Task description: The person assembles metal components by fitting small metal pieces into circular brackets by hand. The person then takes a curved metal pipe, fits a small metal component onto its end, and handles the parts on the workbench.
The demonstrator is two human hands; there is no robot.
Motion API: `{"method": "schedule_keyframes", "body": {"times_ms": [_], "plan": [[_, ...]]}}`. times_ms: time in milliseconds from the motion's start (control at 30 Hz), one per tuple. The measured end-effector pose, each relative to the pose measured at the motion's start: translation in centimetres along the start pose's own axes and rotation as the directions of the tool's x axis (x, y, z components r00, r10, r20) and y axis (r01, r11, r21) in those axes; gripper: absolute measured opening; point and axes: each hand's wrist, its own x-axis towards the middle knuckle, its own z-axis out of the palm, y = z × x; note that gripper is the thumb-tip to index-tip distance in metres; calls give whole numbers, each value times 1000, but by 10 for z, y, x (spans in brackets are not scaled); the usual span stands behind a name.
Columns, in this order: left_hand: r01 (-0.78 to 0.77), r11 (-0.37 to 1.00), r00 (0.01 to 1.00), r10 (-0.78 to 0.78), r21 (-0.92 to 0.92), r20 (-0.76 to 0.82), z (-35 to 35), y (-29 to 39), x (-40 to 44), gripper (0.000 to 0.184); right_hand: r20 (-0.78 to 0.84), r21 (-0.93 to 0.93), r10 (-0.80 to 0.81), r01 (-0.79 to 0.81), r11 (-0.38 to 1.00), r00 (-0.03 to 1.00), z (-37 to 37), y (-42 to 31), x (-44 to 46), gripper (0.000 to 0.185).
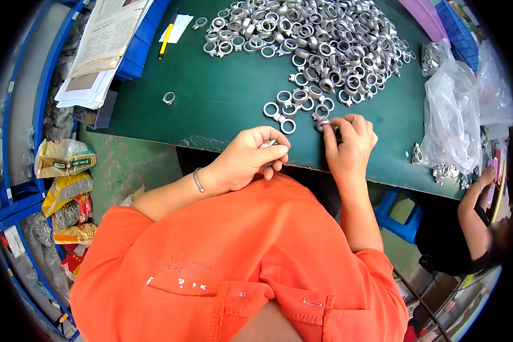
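I see my left hand (pixel 248 158) at my view's centre, its grip closed around small metal pieces (pixel 269 145). Just toward one o'clock, my right hand (pixel 350 142) has a narrow grip, thumb and fingers on a metal ring (pixel 323 123) above the green worktop (pixel 211 108). A small cluster of rings (pixel 288 110) lies just beside it at eleven o'clock, and the big ring pile (pixel 325 48) spreads at twelve to one.
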Motion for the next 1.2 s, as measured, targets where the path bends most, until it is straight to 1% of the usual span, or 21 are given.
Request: {"method": "schedule_keyframes", "body": {"times_ms": [67,133,200,267,367,433,467,533,567,667,733,833,867,933,967,1033,1067,1100,1133,1167,1200], "plan": [[-32,999,999,33,43,-11,0,1,-1,11,43,217,-12,3,976,999,-3,-4,-2,17],[-75,993,997,76,89,-13,1,2,-1,12,96,545,43,-89,834,994,-3,-13,-5,19],[-70,992,997,72,104,-12,3,3,-1,13,382,674,198,-419,609,902,-7,-22,-14,17],[-63,991,998,65,117,-7,3,3,-1,13,314,824,166,-355,441,935,-3,-31,-18,19],[-68,995,997,69,69,-17,3,1,-2,13,241,825,118,-267,498,963,-7,-35,-16,18],[-53,998,999,53,15,6,1,0,-1,14,197,814,-11,-157,559,980,-8,-34,-17,24],[-53,998,999,53,14,6,2,0,-2,14,198,814,-11,-158,559,980,-7,-36,-19,24],[-51,998,999,51,-24,1,4,2,-3,12,207,890,76,-220,399,975,-4,-39,-27,32],[-51,998,999,51,-26,-1,4,3,-5,12,172,880,11,-159,447,985,-3,-36,-28,36],[-128,983,991,132,133,-18,4,5,-7,10,139,842,-87,-71,534,986,-3,-34,-28,34],[-182,958,978,199,221,-60,6,7,-10,7,175,885,-74,-124,449,982,-5,-35,-25,30],[-268,879,951,308,394,-41,8,6,-10,5,387,882,166,-417,220,907,-6,-35,-24,15],[-267,880,951,307,393,-41,7,4,-9,5,388,881,166,-417,221,907,-6,-33,-23,15],[-462,753,868,492,468,66,4,-1,-7,3,563,811,147,-578,86,813,-8,-29,-19,16],[-461,754,869,491,468,66,2,-3,-5,3,584,803,108,-592,71,805,-8,-29,-17,21],[-573,605,790,586,552,178,-1,-5,-3,6,624,776,84,-629,50,777,-13,-34,-15,20],[-575,605,790,587,552,179,1,-4,-5,6,661,748,58,-663,32,748,-14,-36,-15,19],[-477,725,863,494,497,108,5,-1,-9,7,576,805,54,-577,135,816,-11,-37,-18,17],[-369,824,921,388,430,46,7,2,-11,9,512,852,96,-519,71,854,-13,-43,-17,19],[-376,819,918,395,434,49,7,3,-10,9,325,896,32,-318,310,945,-10,-39,-16,22],[-266,954,961,274,142,-45,7,2,-8,12,141,854,-78,-81,514,987,-6,-36,-13,26]]}}
